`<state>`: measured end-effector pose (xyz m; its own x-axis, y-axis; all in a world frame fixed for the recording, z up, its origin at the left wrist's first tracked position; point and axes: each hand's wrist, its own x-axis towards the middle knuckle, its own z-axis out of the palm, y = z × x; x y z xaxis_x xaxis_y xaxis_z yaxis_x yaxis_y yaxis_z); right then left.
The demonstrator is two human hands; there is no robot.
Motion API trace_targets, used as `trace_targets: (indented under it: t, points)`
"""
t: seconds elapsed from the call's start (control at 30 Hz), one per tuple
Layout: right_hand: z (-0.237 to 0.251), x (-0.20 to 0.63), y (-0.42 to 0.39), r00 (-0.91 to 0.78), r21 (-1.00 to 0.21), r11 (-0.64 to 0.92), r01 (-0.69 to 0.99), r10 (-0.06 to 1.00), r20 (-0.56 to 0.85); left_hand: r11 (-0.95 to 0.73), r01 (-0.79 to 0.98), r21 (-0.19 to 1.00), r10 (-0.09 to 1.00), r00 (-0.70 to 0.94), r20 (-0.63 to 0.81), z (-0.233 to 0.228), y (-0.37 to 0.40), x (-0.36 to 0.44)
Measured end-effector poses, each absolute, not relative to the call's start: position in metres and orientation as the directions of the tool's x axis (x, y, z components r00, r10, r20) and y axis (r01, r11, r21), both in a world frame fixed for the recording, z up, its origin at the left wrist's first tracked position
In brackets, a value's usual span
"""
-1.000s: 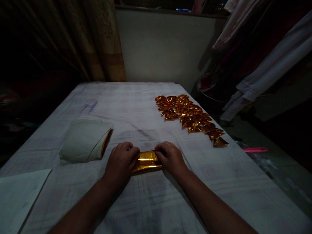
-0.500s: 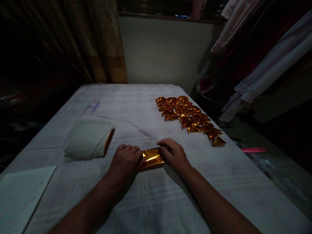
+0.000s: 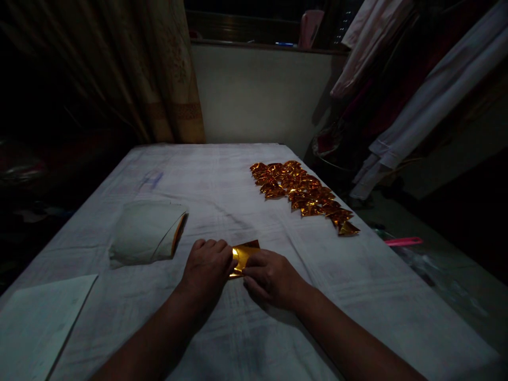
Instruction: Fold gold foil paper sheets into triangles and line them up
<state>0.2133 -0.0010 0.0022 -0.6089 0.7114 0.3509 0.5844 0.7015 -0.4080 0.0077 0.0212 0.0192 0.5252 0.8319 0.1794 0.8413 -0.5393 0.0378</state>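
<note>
A shiny gold foil sheet, folded into a strip, lies on the cloth-covered table between my hands. My left hand is closed on the foil's left end, its fingers bent over the edge. At the right side my right hand pinches the foil's lower edge between thumb and fingers, and covers part of it. To the far right sit several folded gold foil pieces in a cluster of rows.
Left of my hands lies a pale paper packet with gold showing at its edge. A white sheet is at the near left corner. Clothes hang at the right, a curtain at the left. Beyond the table's right edge is a pink handle.
My right hand has moved down from the foil's upper right edge to its lower edge. The foil's upper right corner now shows. My left hand stays on the left end.
</note>
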Motion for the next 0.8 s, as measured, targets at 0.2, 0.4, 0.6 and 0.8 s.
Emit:
trace_targets:
  t: [0.2, 0.4, 0.6, 0.8]
  points:
    - [-0.005, 0.201, -0.004, -0.408, -0.370, 0.511, 0.776, 0.854, 0.324, -0.546, 0.838, 0.003, 0.823, 0.536, 0.189, 0.019, 0.017, 0.009]
    - [-0.001, 0.182, -0.007, -0.280, -0.300, 0.339, 0.892, 0.934, 0.223, -0.540, 0.841, -0.014, 0.821, 0.531, 0.210, 0.018, 0.010, 0.011]
    - [-0.005, 0.192, -0.015, -0.157, -0.406, 0.249, 0.879, 0.956, 0.247, -0.539, 0.842, -0.030, 0.820, 0.532, 0.210, 0.017, 0.007, 0.011]
    - [-0.011, 0.214, -0.017, -0.090, -0.468, 0.216, 0.857, 0.956, 0.278, -0.534, 0.845, -0.028, 0.820, 0.526, 0.225, 0.015, 0.006, 0.011]
